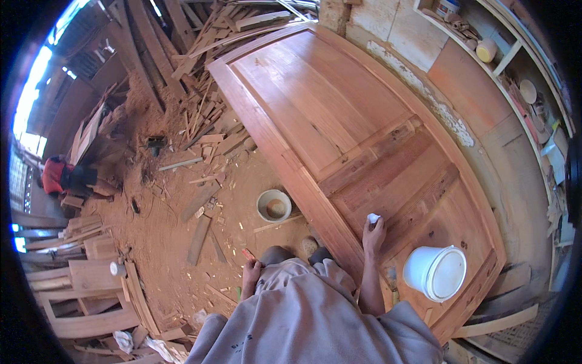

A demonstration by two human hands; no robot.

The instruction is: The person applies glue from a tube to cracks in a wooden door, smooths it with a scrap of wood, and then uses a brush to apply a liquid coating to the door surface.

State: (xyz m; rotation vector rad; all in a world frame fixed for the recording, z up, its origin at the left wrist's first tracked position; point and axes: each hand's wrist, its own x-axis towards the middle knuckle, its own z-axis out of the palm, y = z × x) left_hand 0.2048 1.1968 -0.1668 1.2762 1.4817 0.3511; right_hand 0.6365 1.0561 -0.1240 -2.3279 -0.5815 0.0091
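A large reddish-brown panelled wooden door (315,115) lies before me, reaching from front right to the far middle. Over its nearer panels, my right hand (374,235) is closed on a small white object (373,218), perhaps a wad of cloth; its exact kind is unclear. Low by my left side, my left hand (250,276) is closed around a small orange-red piece (248,253) that I cannot identify. On the door's near end stands a white lidded bucket (424,270). Between it and my right forearm lies what looks like a brush (394,291).
A pale round basin (260,206) sits on the dusty floor left of the door. Wood offcuts (206,121) litter the ground, with planks stacked far off. Another person (60,177) bends at the far left. A cluttered shelf (515,67) lines the right wall.
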